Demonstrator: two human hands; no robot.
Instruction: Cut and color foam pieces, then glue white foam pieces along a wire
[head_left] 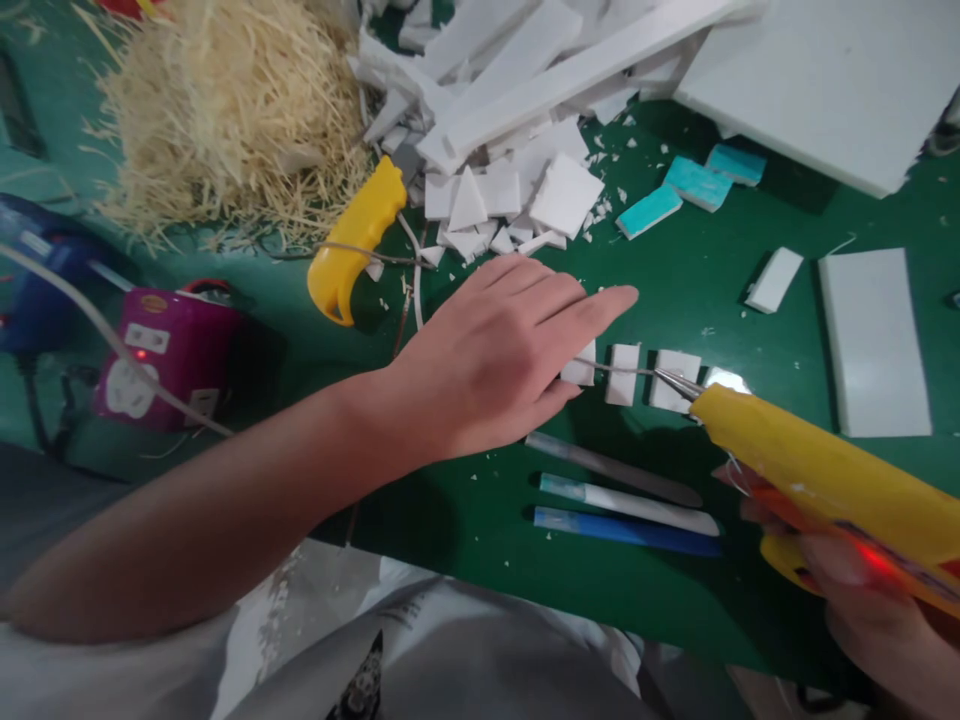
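Note:
My left hand (502, 340) reaches over a small white foam piece (583, 368), with thumb and index finger on either side of it; the other fingers are partly hidden. At the right, my right hand (862, 590) is closed around a yellow hot-wire foam cutter (817, 460) with a glowing red light. From its metal tip a thin dark wire (616, 369) runs left to the foam under my left hand. Along that line lie a narrow foam block (622, 388), a wider block (673, 392) and another white piece (726, 380) partly behind the cutter.
Three slim pen-like tools (630, 500) lie nearer me. White foam scraps (495, 140), wood-wool (232, 110) and a yellow handle (356, 245) are beyond. Turquoise blocks (697, 182) and foam slabs (876, 340) sit right. A magenta power box (176, 350) with a cable stands left.

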